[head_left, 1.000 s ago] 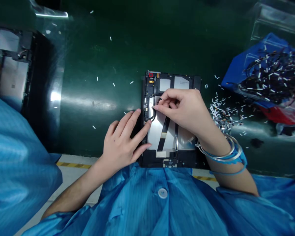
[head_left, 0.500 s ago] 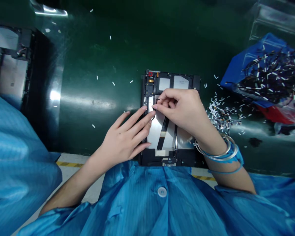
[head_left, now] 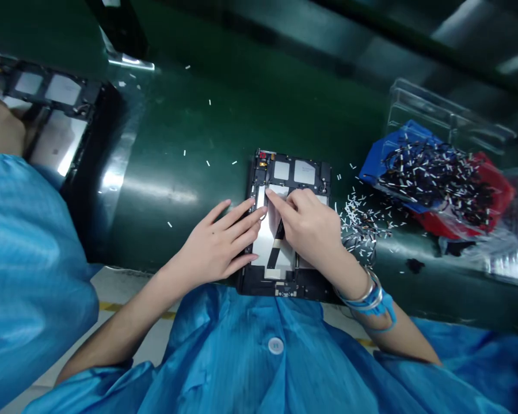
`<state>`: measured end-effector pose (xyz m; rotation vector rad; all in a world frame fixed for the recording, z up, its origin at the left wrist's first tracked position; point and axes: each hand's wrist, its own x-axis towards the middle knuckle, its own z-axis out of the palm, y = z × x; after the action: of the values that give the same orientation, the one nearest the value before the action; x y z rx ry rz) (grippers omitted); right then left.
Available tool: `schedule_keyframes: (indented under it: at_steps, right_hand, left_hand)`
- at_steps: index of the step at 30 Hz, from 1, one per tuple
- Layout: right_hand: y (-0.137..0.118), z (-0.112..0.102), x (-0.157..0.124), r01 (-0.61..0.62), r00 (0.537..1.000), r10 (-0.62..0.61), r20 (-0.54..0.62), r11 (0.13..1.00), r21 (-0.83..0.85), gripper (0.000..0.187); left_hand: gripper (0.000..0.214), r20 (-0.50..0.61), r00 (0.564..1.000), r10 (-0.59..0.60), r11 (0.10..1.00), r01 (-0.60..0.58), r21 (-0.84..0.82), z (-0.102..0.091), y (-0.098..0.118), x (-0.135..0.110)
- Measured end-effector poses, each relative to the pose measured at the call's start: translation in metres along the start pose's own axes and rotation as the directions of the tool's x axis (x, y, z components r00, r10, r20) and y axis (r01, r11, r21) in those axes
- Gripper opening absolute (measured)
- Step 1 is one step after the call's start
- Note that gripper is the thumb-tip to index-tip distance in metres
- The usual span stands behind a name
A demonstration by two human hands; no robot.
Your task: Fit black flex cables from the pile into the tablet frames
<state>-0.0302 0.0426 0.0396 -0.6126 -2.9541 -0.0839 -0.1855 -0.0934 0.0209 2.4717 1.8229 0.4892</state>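
- Gadget (head_left: pixel 263 244), flat and black with its insides showing, lies on the bench right in front of the person.
- Its big middle part is silver, and two pale plates sit near its top.
- A dark strip (head_left: pixel 274 257) with a light band lies slanted on the silver part.
- A little red part (head_left: pixel 263 154) sits at the top left corner.
- The left hand (head_left: pixel 216 244) is palm down with its grip spread, and some of its fingers lie over the gadget's left side.
- The right hand (head_left: pixel 313 227) points one finger at the gadget's upper left, and the other fingers curl in; I cannot tell if its grip pinches anything.
- Silver rings and a blue band (head_left: pixel 384 305) go around the right wrist.
- Just right of the gadget, tiny white bits and dark wires make a pile (head_left: pixel 360 221) on the bench (head_left: pixel 224 132).
- Farther right, a big heap of dark wires (head_left: pixel 440 178) lies over something blue and something red.
- A clear plastic box (head_left: pixel 418 103) is behind the heap.
- Far left, another person's hand (head_left: pixel 2 126) is over a second gadget (head_left: pixel 63 135).
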Motion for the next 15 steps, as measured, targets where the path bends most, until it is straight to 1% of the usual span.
schedule_keyframes:
  at_steps: [2, 3, 5, 6, 7, 8, 9, 10, 11, 13, 14, 15]
  right_hand:
    - [0.000, -0.005, 0.000, -0.033, 0.999, 0.034, -0.032, 0.999, 0.025, 0.037]
    - [0.000, -0.010, -0.004, -0.056, 0.997, 0.058, -0.058, 0.998, 0.043, 0.036]
    - [0.001, -0.019, -0.023, -0.132, 0.980, 0.142, -0.139, 0.988, 0.076, 0.035]
    - [0.001, -0.022, -0.037, -0.189, 0.962, 0.202, -0.184, 0.978, 0.084, 0.035]
    - [0.000, -0.024, -0.052, -0.267, 0.933, 0.281, -0.226, 0.959, 0.094, 0.034]
    - [-0.001, -0.024, -0.066, -0.356, 0.896, 0.368, -0.249, 0.930, 0.093, 0.034]
    - [-0.002, -0.023, -0.080, -0.443, 0.864, 0.450, -0.225, 0.893, 0.086, 0.034]
    - [-0.004, -0.021, -0.091, -0.499, 0.843, 0.510, -0.170, 0.860, 0.108, 0.034]
    - [-0.007, -0.019, -0.099, -0.537, 0.826, 0.554, -0.103, 0.829, 0.155, 0.035]
    - [-0.010, -0.015, -0.106, -0.586, 0.791, 0.612, -0.004, 0.759, 0.284, 0.038]
    - [-0.011, -0.014, -0.106, -0.595, 0.777, 0.629, 0.025, 0.722, 0.353, 0.040]
    - [-0.012, -0.014, -0.104, -0.591, 0.771, 0.636, 0.046, 0.686, 0.424, 0.041]
  left_hand:
    - [0.042, -0.018, 1.000, -0.020, 0.999, 0.019, -0.038, -0.002, 0.000, -0.001]
    - [0.044, -0.034, 0.999, -0.037, 0.997, 0.034, -0.073, -0.004, 0.001, -0.002]
    - [0.050, -0.093, 0.989, -0.117, 0.982, 0.101, -0.160, -0.007, 0.007, -0.008]
    - [0.055, -0.138, 0.972, -0.193, 0.967, 0.163, -0.198, -0.007, 0.013, -0.013]
    - [0.058, -0.181, 0.941, -0.285, 0.943, 0.242, -0.227, -0.006, 0.020, -0.018]
    - [0.059, -0.216, 0.901, -0.377, 0.914, 0.324, -0.245, -0.004, 0.028, -0.023]
    - [0.057, -0.234, 0.857, -0.459, 0.880, 0.403, -0.251, -0.001, 0.037, -0.028]
    - [0.054, -0.235, 0.825, -0.515, 0.851, 0.458, -0.256, 0.002, 0.046, -0.032]
    - [0.050, -0.219, 0.804, -0.553, 0.826, 0.495, -0.269, 0.004, 0.055, -0.035]
    - [0.048, -0.160, 0.776, -0.610, 0.771, 0.533, -0.348, 0.005, 0.072, -0.035]
    - [0.050, -0.124, 0.746, -0.654, 0.717, 0.559, -0.416, 0.003, 0.077, -0.034]
    - [0.052, -0.076, 0.699, -0.711, 0.635, 0.592, -0.497, 0.001, 0.080, -0.031]
